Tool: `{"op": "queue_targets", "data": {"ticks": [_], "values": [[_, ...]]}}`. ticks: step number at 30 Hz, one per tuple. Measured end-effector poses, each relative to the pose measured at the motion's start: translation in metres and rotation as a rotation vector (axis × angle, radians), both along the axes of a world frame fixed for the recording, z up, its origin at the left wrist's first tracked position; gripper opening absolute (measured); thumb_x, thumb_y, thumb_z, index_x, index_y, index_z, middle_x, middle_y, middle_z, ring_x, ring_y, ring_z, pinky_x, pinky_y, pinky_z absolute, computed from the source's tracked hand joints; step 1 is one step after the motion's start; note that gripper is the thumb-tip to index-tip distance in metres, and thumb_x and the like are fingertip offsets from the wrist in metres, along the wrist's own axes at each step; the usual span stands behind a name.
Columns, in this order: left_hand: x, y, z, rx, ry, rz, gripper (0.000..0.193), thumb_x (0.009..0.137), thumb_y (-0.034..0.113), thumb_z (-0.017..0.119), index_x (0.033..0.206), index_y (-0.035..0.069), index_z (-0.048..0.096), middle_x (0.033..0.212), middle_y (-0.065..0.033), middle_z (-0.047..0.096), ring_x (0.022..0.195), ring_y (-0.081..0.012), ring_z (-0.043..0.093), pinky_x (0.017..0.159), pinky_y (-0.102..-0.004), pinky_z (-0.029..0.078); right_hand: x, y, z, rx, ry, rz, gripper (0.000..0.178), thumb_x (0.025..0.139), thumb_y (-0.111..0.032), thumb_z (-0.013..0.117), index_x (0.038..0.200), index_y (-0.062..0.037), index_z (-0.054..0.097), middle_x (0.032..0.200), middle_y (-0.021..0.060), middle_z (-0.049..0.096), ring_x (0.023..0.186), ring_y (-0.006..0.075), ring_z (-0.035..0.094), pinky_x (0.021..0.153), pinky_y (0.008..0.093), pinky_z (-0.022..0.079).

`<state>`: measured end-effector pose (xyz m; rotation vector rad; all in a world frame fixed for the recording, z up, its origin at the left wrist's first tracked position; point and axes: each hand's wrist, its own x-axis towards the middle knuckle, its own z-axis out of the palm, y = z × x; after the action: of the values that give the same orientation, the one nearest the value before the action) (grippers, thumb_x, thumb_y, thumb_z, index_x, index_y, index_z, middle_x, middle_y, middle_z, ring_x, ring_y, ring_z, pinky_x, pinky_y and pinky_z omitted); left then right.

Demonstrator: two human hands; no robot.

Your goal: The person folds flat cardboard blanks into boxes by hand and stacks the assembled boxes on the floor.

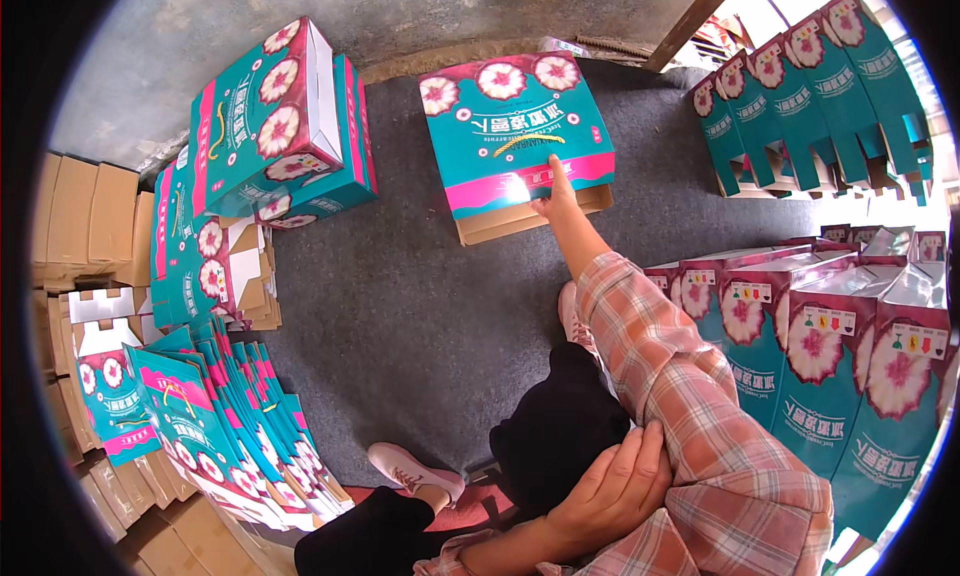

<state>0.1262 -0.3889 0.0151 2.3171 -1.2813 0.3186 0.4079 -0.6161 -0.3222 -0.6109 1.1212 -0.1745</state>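
A teal, pink and purple carton (525,116) with a yellow rope handle (528,143) lies on the dark floor in front of me. Round slices are pictured along its far side, and brown cardboard flaps (535,224) show at its near end. My right hand (556,194) reaches out and grips the carton's pink near edge; some of its fingers are hidden. Low in the picture, my left hand (620,476) lies with outstretched fingers against my right sleeve, beside my black-trousered knee, and holds nothing.
Two cartons (265,116) stand at the far left. Flattened cartons (235,406) lean in a fanned stack nearer me, beside brown boxes (100,211). On the right stand rows of upright cartons (800,106) and more cartons (815,366). A concrete wall (400,16) closes the far side.
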Motion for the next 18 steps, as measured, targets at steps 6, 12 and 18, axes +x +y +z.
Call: {"op": "queue_targets", "data": {"ticks": [6,12,18], "values": [[0.000,0.003,0.005,0.005,-0.006,-0.009,0.018,0.090,0.018,0.048,0.095,0.013,0.064,0.113,-0.0013,0.064,0.100,-0.0109,0.061,0.082,-0.0212,0.045,-0.031,-0.007,-0.039,0.142,-0.257,-0.142,0.059,0.076,-0.047,0.075,0.119,-0.0158,0.049,0.117,0.0060,0.051,0.098,0.0242,0.050,0.080,0.0418,0.047],[-0.002,0.013,0.003,0.030,-0.005,0.037,0.020,0.090,0.018,0.049,0.101,0.010,0.063,0.113,-0.0024,0.064,0.101,-0.0125,0.061,0.082,-0.0212,0.046,-0.058,0.016,-0.047,0.167,-0.254,-0.080,0.041,0.084,-0.039,0.070,0.113,-0.0207,0.048,0.100,0.0014,0.046,0.091,0.0191,0.047,0.080,0.0354,0.047],[-0.003,0.020,0.007,-0.036,0.067,0.054,0.019,0.088,0.015,0.053,0.102,0.007,0.063,0.111,-0.0061,0.065,0.098,-0.0151,0.062,0.080,-0.0232,0.048,-0.093,0.027,-0.025,0.081,-0.221,-0.129,0.032,0.088,-0.031,0.066,0.113,-0.0224,0.048,0.107,0.0007,0.050,0.097,0.0195,0.050,0.079,0.0359,0.048]]}}
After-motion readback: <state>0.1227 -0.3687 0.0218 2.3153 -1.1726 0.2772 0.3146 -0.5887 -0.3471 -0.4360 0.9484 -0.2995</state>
